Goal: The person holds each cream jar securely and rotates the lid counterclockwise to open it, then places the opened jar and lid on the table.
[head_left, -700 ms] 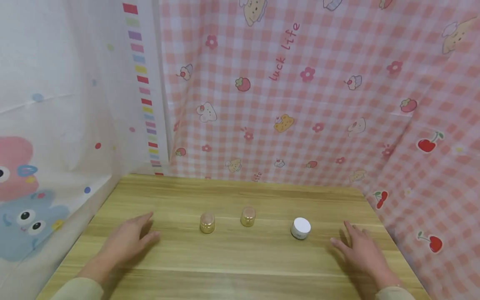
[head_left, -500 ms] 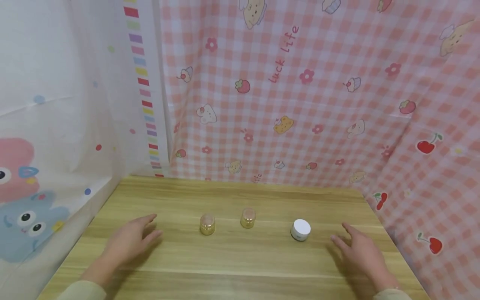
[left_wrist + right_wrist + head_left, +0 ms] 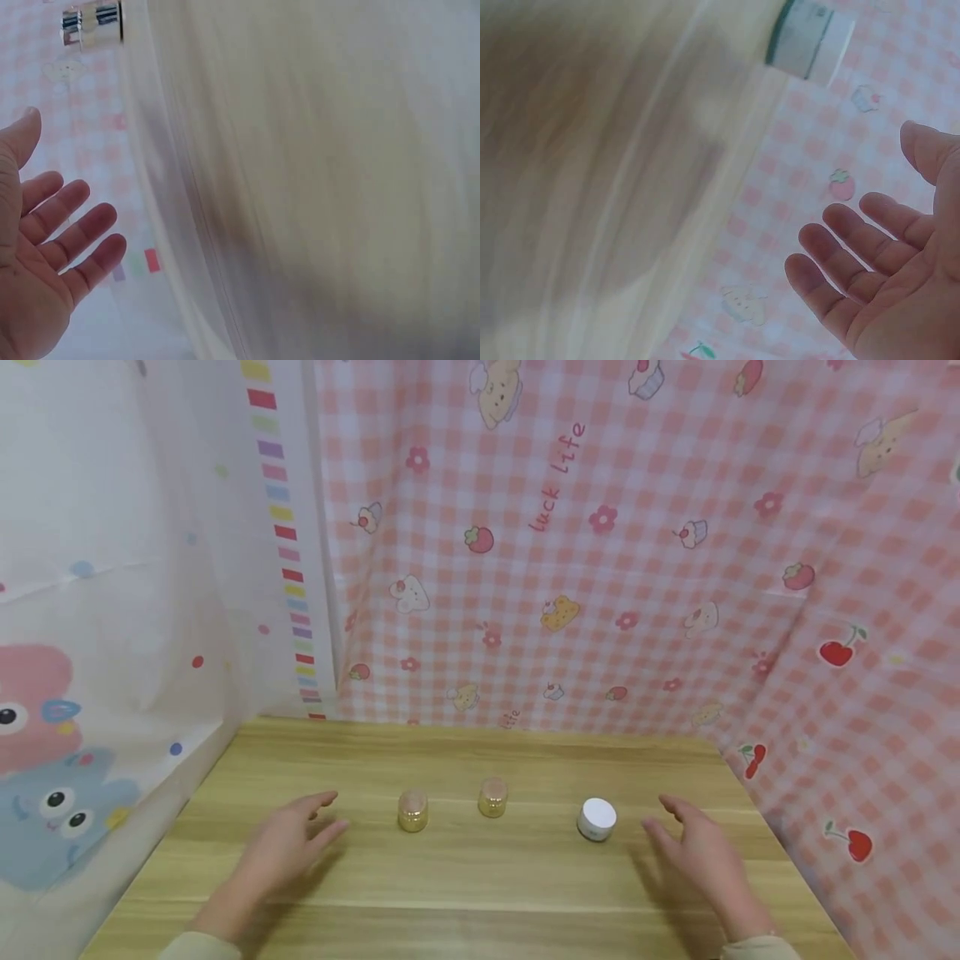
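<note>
Two small gold jars stand on the wooden table: the left gold jar [image 3: 413,811] and, slightly farther back, the middle gold jar [image 3: 493,797]. To their right stands a white jar [image 3: 597,819] with a white lid, seen at the top of the right wrist view too. My left hand [image 3: 281,847] hovers left of the left gold jar, palm inward, thumb and fingers apart, holding nothing. Beside the white jar, a short gap to its right, my right hand [image 3: 701,852] hangs with relaxed fingers and touches nothing. The left wrist view catches one shiny gold jar [image 3: 91,26] at its top.
Behind the table [image 3: 450,877] hangs a pink checked cloth [image 3: 450,568] with printed cartoons, which continues along the right side. A white cloth [image 3: 135,635] with cartoon figures closes off the left.
Both hands have moved inward, the left toward the left gold jar and the right toward the white jar. The jars stay where they stood; the head view has shifted slightly.
</note>
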Available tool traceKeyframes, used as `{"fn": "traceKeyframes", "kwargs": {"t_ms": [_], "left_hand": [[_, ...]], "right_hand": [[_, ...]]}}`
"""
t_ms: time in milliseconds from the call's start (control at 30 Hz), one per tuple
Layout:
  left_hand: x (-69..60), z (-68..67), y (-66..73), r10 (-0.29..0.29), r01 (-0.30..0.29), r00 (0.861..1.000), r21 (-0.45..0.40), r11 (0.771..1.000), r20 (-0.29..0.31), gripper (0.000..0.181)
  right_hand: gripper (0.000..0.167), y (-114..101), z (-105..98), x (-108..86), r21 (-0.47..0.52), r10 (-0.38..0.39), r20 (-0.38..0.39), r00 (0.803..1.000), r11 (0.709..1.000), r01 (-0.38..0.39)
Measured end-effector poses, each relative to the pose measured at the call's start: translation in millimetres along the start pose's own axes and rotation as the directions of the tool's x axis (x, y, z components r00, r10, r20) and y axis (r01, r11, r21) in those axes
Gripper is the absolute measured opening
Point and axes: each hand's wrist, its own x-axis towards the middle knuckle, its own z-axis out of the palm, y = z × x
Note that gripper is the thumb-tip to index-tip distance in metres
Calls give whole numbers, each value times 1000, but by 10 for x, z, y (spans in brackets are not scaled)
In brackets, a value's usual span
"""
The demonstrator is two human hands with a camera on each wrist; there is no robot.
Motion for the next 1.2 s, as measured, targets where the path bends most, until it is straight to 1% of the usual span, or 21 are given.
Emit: {"fn": "traceKeyframes", "kwargs": {"t_ms": [133, 267, 400, 500, 633, 800, 933, 1000, 1100, 1200], "left_hand": [[33, 44, 62, 11, -11, 1000, -13, 1000, 7, 63], [68, 79, 130, 14, -14, 1000, -25, 1000, 5, 64], [78, 123, 197, 9, -8, 1000, -39, 999, 19, 65], [87, 156, 259, 14, -12, 999, -55, 998, 32, 66], [103, 196, 345, 32, -30, 999, -86, 996, 33, 69], [120, 263, 427, 22, -17, 999, -116, 993, 46, 73], [122, 309, 473, 15, -7, 998, -150, 989, 55, 74], [125, 325, 493, 20, -10, 998, -163, 987, 55, 75], [126, 340, 529, 25, -16, 998, -162, 987, 53, 75], [131, 365, 558, 18, -8, 998, -162, 987, 58, 75]], "right_hand": [[64, -134, 17, -5, 30, -36, -28, 999, 999, 37], [62, -273, 25, 9, 39, -78, -57, 995, 996, 81], [58, -397, 45, 3, 43, -117, -92, 989, 992, 121], [56, -484, 66, -4, 52, -139, -104, 985, 988, 145], [52, -615, 111, -13, 62, -185, -108, 977, 979, 192], [45, -762, 221, -46, 74, -230, -111, 967, 968, 239], [42, -837, 314, -68, 82, -260, -113, 959, 960, 269], [41, -867, 348, -71, 81, -282, -119, 952, 953, 292], [40, -909, 391, -75, 74, -306, -119, 945, 946, 316], [40, -939, 423, -76, 69, -320, -114, 940, 942, 329]]}}
